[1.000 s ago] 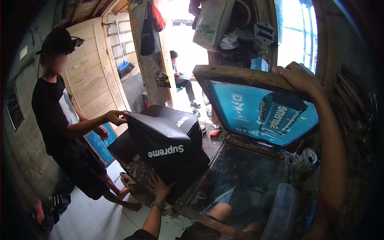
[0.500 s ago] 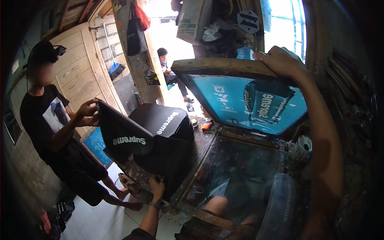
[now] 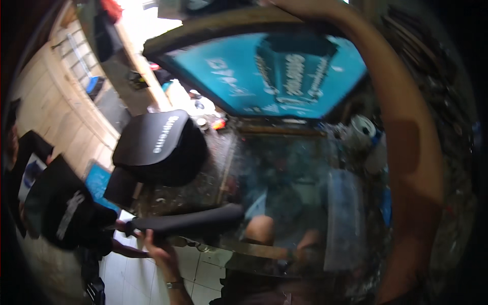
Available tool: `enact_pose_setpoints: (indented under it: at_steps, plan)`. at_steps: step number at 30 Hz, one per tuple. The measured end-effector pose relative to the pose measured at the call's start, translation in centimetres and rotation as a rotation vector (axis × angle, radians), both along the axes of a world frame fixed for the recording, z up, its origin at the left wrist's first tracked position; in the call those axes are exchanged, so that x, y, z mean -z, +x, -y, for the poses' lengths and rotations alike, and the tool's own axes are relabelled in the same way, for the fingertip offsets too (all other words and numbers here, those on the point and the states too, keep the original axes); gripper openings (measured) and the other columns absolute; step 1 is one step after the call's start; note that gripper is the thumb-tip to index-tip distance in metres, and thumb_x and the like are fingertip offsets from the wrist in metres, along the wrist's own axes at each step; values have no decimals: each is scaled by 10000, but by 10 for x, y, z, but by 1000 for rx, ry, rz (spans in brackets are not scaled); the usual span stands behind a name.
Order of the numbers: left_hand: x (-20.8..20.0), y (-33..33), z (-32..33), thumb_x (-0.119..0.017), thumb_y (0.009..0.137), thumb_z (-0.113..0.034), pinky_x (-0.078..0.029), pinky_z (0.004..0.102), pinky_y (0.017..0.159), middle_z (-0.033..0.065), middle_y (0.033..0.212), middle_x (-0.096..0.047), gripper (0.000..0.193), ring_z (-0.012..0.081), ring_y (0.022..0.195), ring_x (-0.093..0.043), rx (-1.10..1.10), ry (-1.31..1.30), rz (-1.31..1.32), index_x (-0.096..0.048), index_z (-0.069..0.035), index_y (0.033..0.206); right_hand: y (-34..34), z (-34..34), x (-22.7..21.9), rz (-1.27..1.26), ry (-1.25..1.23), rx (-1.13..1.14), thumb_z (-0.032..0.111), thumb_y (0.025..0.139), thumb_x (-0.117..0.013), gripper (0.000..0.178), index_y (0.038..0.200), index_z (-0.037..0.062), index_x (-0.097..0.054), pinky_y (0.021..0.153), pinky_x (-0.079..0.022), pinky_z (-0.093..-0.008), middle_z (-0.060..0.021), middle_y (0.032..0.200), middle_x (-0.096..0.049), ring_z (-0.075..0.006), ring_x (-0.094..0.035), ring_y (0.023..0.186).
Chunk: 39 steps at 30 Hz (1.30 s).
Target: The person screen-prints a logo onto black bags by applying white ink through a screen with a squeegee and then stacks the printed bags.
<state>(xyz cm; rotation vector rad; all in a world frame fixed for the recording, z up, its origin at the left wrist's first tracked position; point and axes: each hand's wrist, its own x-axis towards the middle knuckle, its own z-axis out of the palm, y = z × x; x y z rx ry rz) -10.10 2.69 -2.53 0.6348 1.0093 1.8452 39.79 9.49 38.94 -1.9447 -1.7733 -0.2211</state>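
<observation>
My left hand [image 3: 161, 250] grips the near end of a dark, flexible sheet [image 3: 188, 221], seen nearly edge-on and reaching over the edge of the bench. My right hand [image 3: 292, 7], partly cut off by the top of the picture, holds the wooden edge of a raised screen-printing frame [image 3: 229, 21]. Its mesh [image 3: 213, 81] is blue-green with a dark, stained patch of lettering. Below the frame lies a dark glass plate [image 3: 284, 168] that reflects knees. Left of it, a stack of black printed panels [image 3: 147, 137] bears white lettering.
At the left, a co-worker holds a black panel with white print [image 3: 63, 208]. A white paint tub [image 3: 361, 129] stands right of the glass, near a clear plastic strip [image 3: 345, 218]. Behind the stack are small jars [image 3: 202, 123]. A blue panel [image 3: 99, 183] leans by the bench.
My view has swung right and down and is blurred. My left hand has lifted a black sheet off the bench side. The co-worker's panel is lower and away from the stack. The frame stays raised.
</observation>
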Motion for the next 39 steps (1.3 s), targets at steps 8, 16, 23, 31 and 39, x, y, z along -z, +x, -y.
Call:
enact_pose_setpoints:
  at_steps: [8,16,23,31,39]
  plan:
    - [-141,86,-39,-636,889,-111,-429,390,1088,164,1344,-613,493,242,1223,-575,435,197,-827,-578,-3,1367,18,0,-6,65,45,-45,506,943,-531,613,1216,-12,-711,1011,-487,-455,-265,1272,-683,-374,-664,1176]
    - [-17,219,27,-734,838,-207,-204,666,1212,341,1632,-229,319,536,1528,-194,1406,795,-1808,-626,-68,1104,6,-4,-6,76,84,84,480,948,-514,567,1188,11,-724,991,-498,-454,-277,1267,-675,-406,-658,1171]
    - [27,171,84,-677,953,-454,-158,678,1208,268,1683,-181,568,474,1562,-140,1468,519,-1584,-525,-89,1362,20,-11,-8,194,52,-152,426,931,-543,469,1182,91,-754,945,-506,-444,-203,1231,-714,-346,-680,1135]
    - [34,152,-44,-615,926,-649,-69,642,1239,168,1717,-180,903,394,1591,-95,1104,389,-1931,-327,-147,1619,21,-4,-10,41,-21,-179,355,949,-548,380,1172,146,-774,876,-504,-405,-147,1206,-714,-236,-685,1024]
    - [5,235,23,-834,779,-195,-432,487,1106,186,1380,-607,664,369,1278,-568,1105,833,-1395,-576,-43,1371,9,21,3,41,58,-161,420,942,-570,449,1200,105,-761,921,-506,-407,-158,1260,-704,-263,-681,1081]
